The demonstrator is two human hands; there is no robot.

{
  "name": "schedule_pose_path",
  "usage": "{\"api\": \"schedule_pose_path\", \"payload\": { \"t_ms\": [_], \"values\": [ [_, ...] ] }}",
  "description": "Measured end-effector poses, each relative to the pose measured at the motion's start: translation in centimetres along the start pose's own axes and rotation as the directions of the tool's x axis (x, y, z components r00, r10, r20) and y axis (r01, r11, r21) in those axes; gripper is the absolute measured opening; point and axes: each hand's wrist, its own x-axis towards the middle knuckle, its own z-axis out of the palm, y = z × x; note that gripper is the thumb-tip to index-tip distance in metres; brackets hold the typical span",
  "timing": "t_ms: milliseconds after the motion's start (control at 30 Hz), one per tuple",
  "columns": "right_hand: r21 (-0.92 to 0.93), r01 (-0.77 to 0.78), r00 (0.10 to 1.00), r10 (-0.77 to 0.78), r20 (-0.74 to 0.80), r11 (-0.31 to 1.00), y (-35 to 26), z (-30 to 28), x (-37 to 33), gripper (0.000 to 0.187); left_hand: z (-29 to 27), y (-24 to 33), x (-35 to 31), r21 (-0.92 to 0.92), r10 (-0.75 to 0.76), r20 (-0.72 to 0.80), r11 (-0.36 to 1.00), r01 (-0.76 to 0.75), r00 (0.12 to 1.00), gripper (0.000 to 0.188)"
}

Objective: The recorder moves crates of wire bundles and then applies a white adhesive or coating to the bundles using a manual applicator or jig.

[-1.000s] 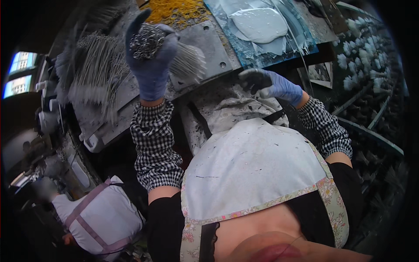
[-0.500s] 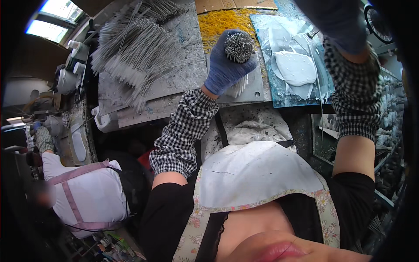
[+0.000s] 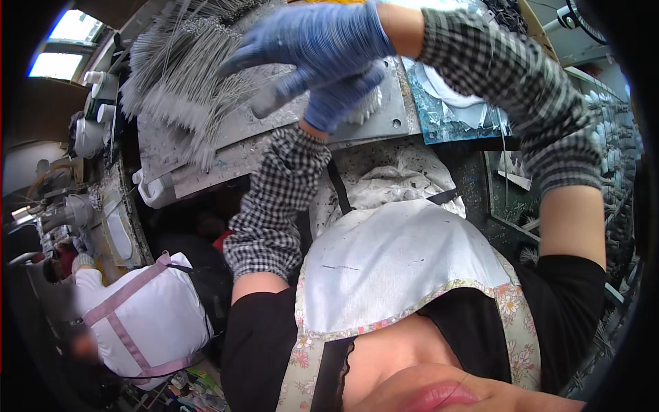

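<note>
Grey worktable carries loose wires; the right hand hangs spread-fingered over the left hand, which grips a wire bundle, pale ends showing beneath; any lettering on the white jug is too blurred to read

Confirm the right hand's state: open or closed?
Open. The right hand crosses over the left hand, fingers stretched leftward, thumb apart from them. Motion blurs it; its palm is hidden.

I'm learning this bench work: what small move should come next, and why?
Probably lift the right hand clear of the left hand: it crosses in front, hiding much of it. Pale bristle tips show beside the left hand, but its grip can't be judged.
</note>
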Motion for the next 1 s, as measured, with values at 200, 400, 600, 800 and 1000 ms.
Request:
{"api": "schedule_pose_path", "payload": {
  "t_ms": [200,400,600,800,1000],
  "values": [
    [0.0,0.585,0.782,-0.565,-0.262,0.811,-3.4,-4.6,-0.7,0.079,-0.4,3.1,0.7,0.001,0.251,-0.277,0.965,-0.261,0.928,0.032],
    [0.287,0.456,0.813,-0.262,-0.52,0.843,-2.2,-6.0,-2.0,0.079,-1.3,0.7,0.7,-0.194,-0.148,-0.189,0.975,0.111,0.971,0.031],
    [0.132,-0.167,0.785,0.213,-0.582,0.977,1.0,9.6,-10.2,0.114,-0.5,4.7,0.4,-0.156,0.036,-0.677,0.969,-0.192,0.735,0.039],
    [0.916,-0.132,0.64,0.738,-0.213,0.379,2.3,16.4,-11.6,0.105,-1.1,-3.3,-5.5,0.164,-0.261,-0.052,0.95,0.266,0.964,0.072],
    [0.28,-0.472,0.754,0.548,-0.363,0.836,1.4,17.3,-13.1,0.11,-3.3,-9.8,-10.6,0.648,-0.162,0.628,0.65,-0.397,0.761,0.064]
  ]
}}
